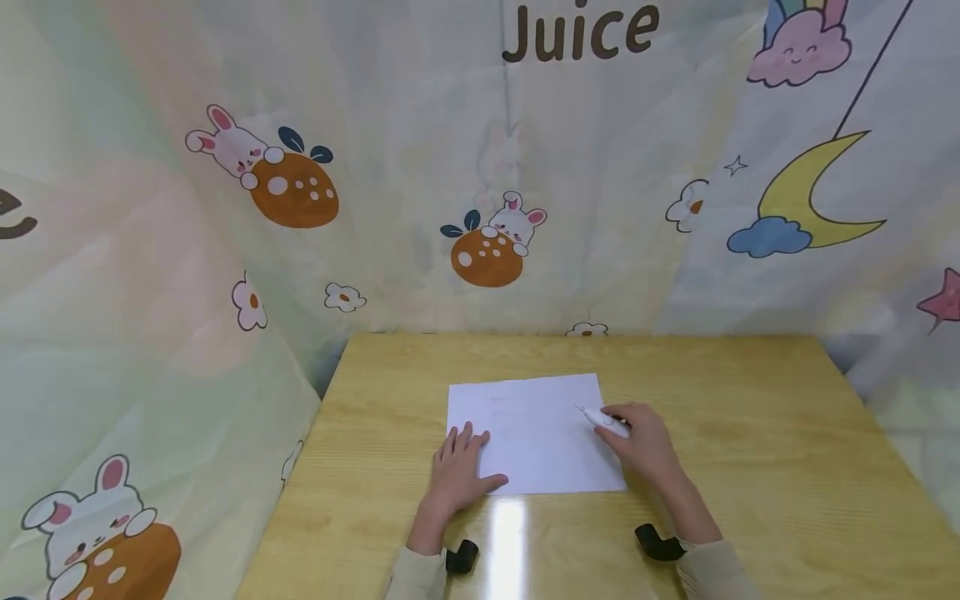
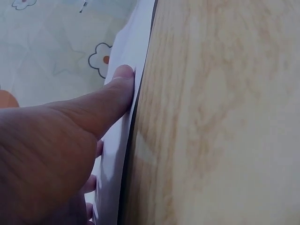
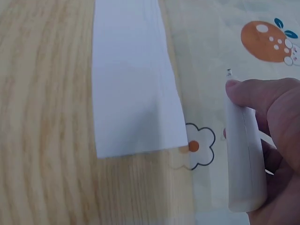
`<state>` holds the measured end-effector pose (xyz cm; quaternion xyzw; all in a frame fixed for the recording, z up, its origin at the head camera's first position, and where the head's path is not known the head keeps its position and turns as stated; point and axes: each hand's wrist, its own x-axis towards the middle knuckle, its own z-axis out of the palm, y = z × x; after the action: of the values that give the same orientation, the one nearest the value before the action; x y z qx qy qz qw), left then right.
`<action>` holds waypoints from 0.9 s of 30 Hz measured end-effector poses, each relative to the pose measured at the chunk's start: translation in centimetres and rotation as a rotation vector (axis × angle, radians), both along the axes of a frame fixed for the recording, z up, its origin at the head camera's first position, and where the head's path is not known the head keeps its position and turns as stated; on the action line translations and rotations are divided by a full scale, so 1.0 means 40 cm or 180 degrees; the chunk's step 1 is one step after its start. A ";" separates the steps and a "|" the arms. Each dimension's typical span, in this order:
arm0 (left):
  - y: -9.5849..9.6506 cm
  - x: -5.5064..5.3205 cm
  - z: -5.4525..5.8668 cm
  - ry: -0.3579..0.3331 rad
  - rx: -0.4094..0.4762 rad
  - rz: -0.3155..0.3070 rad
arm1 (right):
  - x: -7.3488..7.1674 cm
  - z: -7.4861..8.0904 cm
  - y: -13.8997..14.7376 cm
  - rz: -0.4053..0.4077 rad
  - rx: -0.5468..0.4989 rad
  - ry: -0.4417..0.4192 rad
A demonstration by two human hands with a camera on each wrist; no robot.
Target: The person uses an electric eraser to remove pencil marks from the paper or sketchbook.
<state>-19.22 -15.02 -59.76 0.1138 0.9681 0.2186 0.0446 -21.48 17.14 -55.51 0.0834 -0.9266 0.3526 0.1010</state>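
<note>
A white sheet of paper (image 1: 536, 442) lies flat on the wooden table, with a few faint marks on its upper left part. On its left side rests my left hand (image 1: 457, 475), fingers spread and thumb (image 2: 123, 77) on the near edge of the sheet. My right hand (image 1: 641, 442) holds a thick white pen-like tool (image 3: 244, 159) between thumb and fingers, above the paper's right side. Its narrow metal tip (image 3: 229, 73) points away from the hand; the exact kind of tool cannot be told. Whether the tip touches the paper is unclear.
The wooden table (image 1: 750, 433) extends to both sides of the paper and behind it. A printed cloth (image 1: 390, 183) with rabbits and flowers hangs along the table's back and left side. Black wrist straps (image 1: 660, 543) stick out near both sleeves.
</note>
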 end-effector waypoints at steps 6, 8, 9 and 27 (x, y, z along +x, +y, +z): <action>0.005 0.014 -0.014 -0.0071 0.0001 -0.0004 | 0.007 -0.003 0.053 -0.0174 -0.0077 -0.0237; 0.006 0.011 -0.011 -0.0013 0.0002 -0.0021 | 0.004 0.000 0.072 -0.0188 -0.0133 -0.0251; 0.007 0.009 -0.009 -0.0011 -0.0029 -0.0021 | 0.001 0.001 0.081 -0.0183 -0.0138 -0.0254; 0.024 -0.002 0.023 0.0126 -0.0112 0.0009 | -0.039 -0.021 0.257 -0.0422 0.0102 -0.0264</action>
<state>-19.29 -14.05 -58.86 0.1160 0.9727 0.1992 0.0272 -23.06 27.42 -56.35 0.0088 -0.9390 0.3334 0.0843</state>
